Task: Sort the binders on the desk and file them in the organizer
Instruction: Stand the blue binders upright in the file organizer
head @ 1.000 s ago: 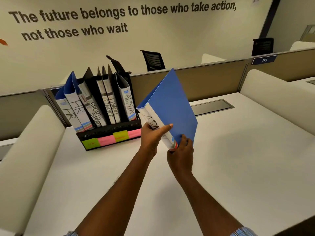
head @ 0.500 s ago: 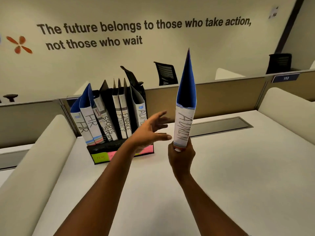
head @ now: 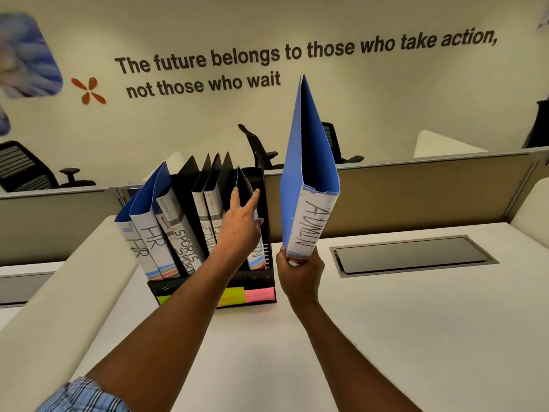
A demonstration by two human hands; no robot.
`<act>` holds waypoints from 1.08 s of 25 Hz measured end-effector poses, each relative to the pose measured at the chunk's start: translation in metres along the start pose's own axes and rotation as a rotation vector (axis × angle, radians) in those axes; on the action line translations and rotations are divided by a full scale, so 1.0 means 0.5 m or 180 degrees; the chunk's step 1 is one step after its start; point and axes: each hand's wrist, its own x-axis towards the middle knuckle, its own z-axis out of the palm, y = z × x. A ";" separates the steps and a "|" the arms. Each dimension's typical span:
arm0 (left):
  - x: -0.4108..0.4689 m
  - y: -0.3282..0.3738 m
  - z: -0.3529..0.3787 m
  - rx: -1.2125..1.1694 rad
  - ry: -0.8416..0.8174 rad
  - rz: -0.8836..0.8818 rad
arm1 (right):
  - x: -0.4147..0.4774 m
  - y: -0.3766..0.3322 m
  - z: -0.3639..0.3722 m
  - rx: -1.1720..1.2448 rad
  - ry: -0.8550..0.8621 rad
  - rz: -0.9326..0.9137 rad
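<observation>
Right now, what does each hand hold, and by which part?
The right hand grips the blue ADMIN binder at the bottom of its spine. The left hand holds nothing.

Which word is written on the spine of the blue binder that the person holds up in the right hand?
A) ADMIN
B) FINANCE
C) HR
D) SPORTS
A: the white spine label of the blue binder, which the right hand grips at its lower end, reads ADMIN in handwritten capitals.
</observation>
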 end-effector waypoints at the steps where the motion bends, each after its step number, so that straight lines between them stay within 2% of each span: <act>1: 0.011 -0.008 0.003 0.0218 -0.0084 0.0150 | 0.007 0.006 0.012 0.0008 -0.0008 -0.0013; 4: 0.024 -0.029 0.014 0.0375 -0.0180 0.0365 | 0.022 0.023 0.042 0.0044 -0.0084 0.0014; 9: 0.023 -0.046 0.041 0.0162 0.0377 0.0432 | 0.030 0.044 0.079 0.0095 -0.0070 0.0100; 14: 0.022 -0.038 0.078 -0.1307 0.0608 -0.0395 | 0.041 0.072 0.090 0.0063 -0.0131 0.0162; 20: 0.049 -0.044 0.074 -0.1033 0.0479 -0.0162 | 0.048 0.092 0.113 0.0082 -0.0196 0.0000; 24: 0.034 -0.048 0.078 -0.1306 0.0662 -0.0288 | 0.039 0.097 0.111 -0.0068 0.0115 0.0248; 27: 0.015 -0.060 0.079 -0.1527 0.0943 -0.0643 | 0.034 0.084 0.114 0.0035 0.0450 0.0433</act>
